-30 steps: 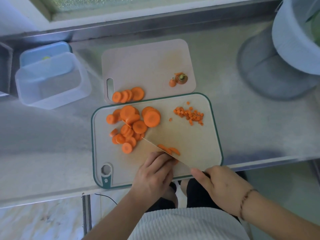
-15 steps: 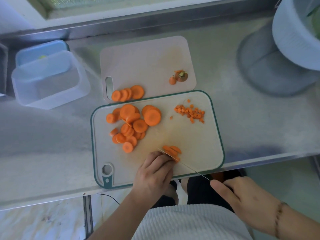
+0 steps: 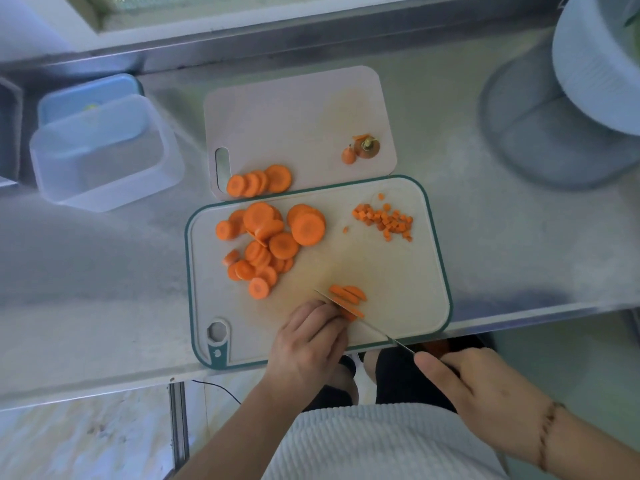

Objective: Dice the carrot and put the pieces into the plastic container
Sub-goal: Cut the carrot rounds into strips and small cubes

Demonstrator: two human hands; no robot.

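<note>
Soft daylight, cool blue cast, coming from the window (image 3: 194, 1) at the far edge. Exposure is medium and nothing is clipped. The steel worktop (image 3: 104, 271) reflects a broad hazy sheen, brightest on the left and at far right, with a dark band along its near-right edge. Shadows are faint and diffuse; a soft round one lies under the white bowl (image 3: 595, 64) at far right. Wide-angle distortion bends the worktop edges and stretches the corners. The centre is sharpest: the carrot slices (image 3: 273, 237) on the green-rimmed cutting board (image 3: 398, 271) read crisply. The clear plastic container (image 3: 104, 161) at left looks smeared, and both hands show slight softness.
</note>
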